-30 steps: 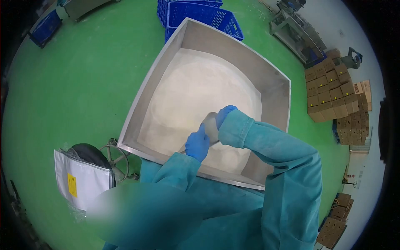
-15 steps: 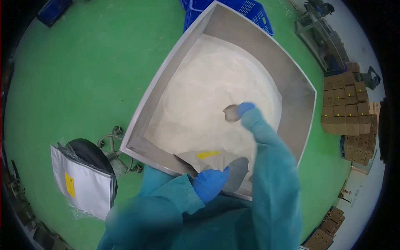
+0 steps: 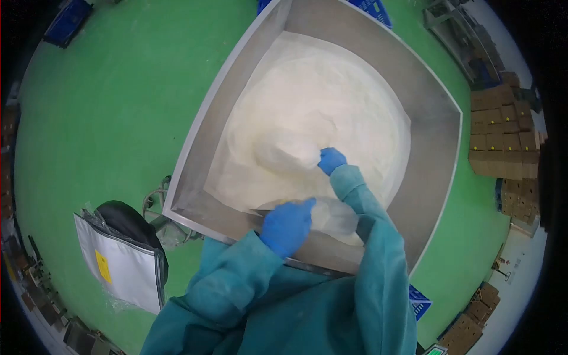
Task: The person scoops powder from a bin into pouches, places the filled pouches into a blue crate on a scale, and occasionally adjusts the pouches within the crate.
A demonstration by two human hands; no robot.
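Observation:
Pale powder (image 3: 355, 106) fills much of a large steel trough (image 3: 429, 154). My right hand (image 3: 332, 161), in a blue glove, is closed around a scoop handle over the middle of the powder. A blurred heap of powder hides most of the scoop's blade. My left hand (image 3: 288, 226), also gloved in blue, grips the edge of a grey bag (image 3: 337, 218) just inside the trough's near wall. The bag's mouth gapes toward the powder, and its lower part is hidden by my hand and sleeve.
On a wheeled stool (image 3: 127, 219) at the left lie white bags (image 3: 121, 266) with a yellow label. Blue crates (image 3: 373, 12) stand beyond the trough, another (image 3: 419, 303) near my right side. Cardboard boxes (image 3: 503, 136) are stacked along the right wall.
My right hand has moved a little left with the scoop, which now carries or pushes a heap of powder. My left hand and the bag have risen slightly farther into the trough.

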